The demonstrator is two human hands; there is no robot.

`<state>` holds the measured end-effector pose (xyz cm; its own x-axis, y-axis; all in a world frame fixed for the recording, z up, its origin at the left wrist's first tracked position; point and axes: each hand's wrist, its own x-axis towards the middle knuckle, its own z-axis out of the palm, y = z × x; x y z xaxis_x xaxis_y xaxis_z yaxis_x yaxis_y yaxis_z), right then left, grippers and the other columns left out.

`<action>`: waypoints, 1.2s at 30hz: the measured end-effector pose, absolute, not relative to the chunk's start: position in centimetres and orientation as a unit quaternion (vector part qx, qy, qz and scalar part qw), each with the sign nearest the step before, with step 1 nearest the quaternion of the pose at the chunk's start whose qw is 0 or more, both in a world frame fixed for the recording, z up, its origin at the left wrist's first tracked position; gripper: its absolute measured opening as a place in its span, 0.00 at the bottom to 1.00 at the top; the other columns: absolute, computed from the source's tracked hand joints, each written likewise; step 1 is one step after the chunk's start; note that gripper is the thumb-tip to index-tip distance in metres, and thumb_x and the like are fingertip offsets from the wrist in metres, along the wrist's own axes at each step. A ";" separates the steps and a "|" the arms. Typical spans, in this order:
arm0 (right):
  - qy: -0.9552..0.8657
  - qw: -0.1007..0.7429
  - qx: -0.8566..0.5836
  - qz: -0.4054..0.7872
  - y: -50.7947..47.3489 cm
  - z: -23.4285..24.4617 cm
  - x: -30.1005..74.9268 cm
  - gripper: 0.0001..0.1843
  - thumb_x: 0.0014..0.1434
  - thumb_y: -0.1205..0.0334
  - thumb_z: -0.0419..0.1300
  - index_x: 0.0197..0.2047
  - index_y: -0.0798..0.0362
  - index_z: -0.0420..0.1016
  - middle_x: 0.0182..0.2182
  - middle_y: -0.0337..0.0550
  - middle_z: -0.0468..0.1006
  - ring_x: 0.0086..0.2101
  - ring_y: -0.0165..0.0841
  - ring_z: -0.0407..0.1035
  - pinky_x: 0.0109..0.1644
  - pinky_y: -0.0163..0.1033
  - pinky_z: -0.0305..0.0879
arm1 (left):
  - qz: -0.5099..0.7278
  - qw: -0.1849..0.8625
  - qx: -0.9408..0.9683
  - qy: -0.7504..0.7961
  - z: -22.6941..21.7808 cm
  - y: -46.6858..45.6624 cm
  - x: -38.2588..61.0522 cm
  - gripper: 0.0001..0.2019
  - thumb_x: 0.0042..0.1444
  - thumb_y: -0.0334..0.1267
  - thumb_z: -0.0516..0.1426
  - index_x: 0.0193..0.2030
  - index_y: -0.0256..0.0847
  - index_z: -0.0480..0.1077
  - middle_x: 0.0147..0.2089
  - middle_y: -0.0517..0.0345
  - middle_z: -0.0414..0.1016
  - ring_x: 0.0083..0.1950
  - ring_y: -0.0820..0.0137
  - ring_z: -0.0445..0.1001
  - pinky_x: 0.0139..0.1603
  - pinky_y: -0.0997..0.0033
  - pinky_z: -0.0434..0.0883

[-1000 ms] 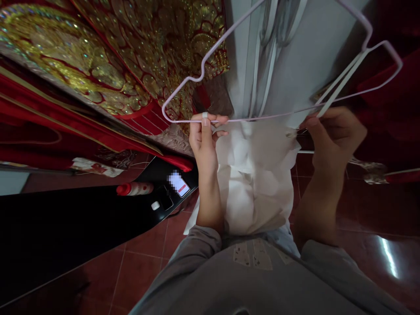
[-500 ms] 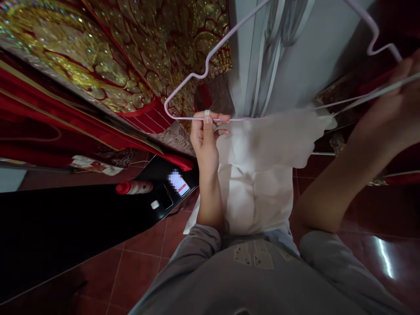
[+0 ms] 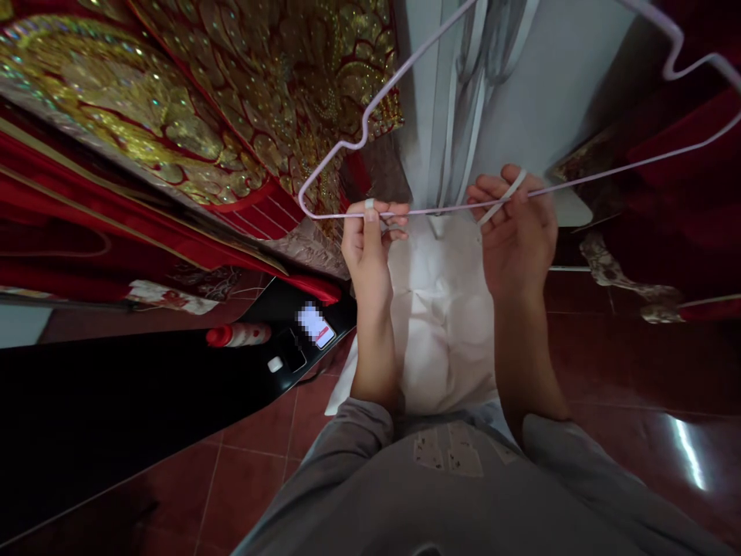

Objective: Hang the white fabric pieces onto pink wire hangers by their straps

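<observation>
A lilac wire clothes hanger (image 3: 399, 73) spans the upper view, with its straight bottom bar toward me. My left hand (image 3: 370, 247) is closed around that bar near its left corner, thumb in front, and a white band crosses one finger. On the bar's right half is my right hand (image 3: 517, 232), fingers curled behind it and thumb at its near side. A narrow white strip (image 3: 502, 198) slants across those fingers and over the bar; its ends are hard to make out. White cloth (image 3: 443, 324) lies over my lap below the hands.
Gold-sequined red garments (image 3: 220, 100) hang at the left. A black tabletop (image 3: 116, 409) holds a red-capped bottle (image 3: 238, 334), a lit phone (image 3: 316, 324), a dark phone (image 3: 291, 349) and a small white case (image 3: 275, 364). Pale straps (image 3: 478, 123) hang ahead. Red garments (image 3: 683, 193) are at the right.
My right hand has come in from the far right to the bar, close to my left hand. The pale sheet spread below the bar's right side no longer shows. My left hand keeps its hold.
</observation>
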<state>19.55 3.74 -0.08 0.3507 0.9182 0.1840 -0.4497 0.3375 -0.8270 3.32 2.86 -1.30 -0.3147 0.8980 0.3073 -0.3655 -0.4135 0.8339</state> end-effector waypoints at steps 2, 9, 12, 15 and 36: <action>-0.339 0.741 -0.346 0.465 3.7 0.0 19.3 0.17 0.63 0.40 0.71 0.43 0.43 0.78 0.37 0.38 0.84 0.43 0.38 0.83 0.58 0.52 0.81 | 0.732 0.442 0.401 0.330 -1.3 2.6 3.4 0.14 0.70 0.54 0.68 0.46 0.47 0.77 0.46 0.55 0.86 0.41 0.69 0.82 0.40 0.72 0.79; -0.316 0.783 -0.346 0.408 4.5 -0.2 20.9 0.15 0.68 0.43 0.68 0.42 0.45 0.76 0.32 0.36 0.77 0.35 0.33 0.79 0.40 0.40 0.77 | 0.710 0.375 0.427 0.415 -3.4 2.1 2.2 0.16 0.67 0.52 0.70 0.53 0.47 0.79 0.47 0.55 0.88 0.22 0.78 0.67 0.20 0.75 0.61; -0.323 0.781 -0.321 0.428 4.5 -0.1 21.2 0.12 0.66 0.46 0.70 0.41 0.43 0.79 0.31 0.34 0.80 0.34 0.31 0.80 0.38 0.38 0.78 | 0.689 0.349 0.417 0.478 -3.6 1.8 0.5 0.17 0.69 0.56 0.67 0.50 0.44 0.79 0.43 0.55 0.88 0.17 0.80 0.60 0.17 0.75 0.58; -0.319 0.783 -0.304 0.438 4.4 -0.1 20.9 0.12 0.66 0.46 0.71 0.40 0.44 0.80 0.30 0.33 0.81 0.34 0.29 0.80 0.36 0.36 0.78 | 0.638 0.370 0.429 0.522 -3.1 1.3 -1.3 0.23 0.71 0.61 0.63 0.44 0.41 0.81 0.37 0.53 0.86 0.17 0.78 0.63 0.16 0.74 0.56; -0.321 0.755 -0.343 0.457 3.9 -0.2 20.7 0.12 0.65 0.43 0.70 0.40 0.39 0.77 0.31 0.34 0.79 0.36 0.34 0.81 0.39 0.41 0.82 | 0.728 0.241 0.524 0.371 1.2 3.1 -2.7 0.17 0.72 0.49 0.61 0.35 0.47 0.88 0.47 0.53 0.88 0.57 0.56 0.85 0.67 0.50 0.79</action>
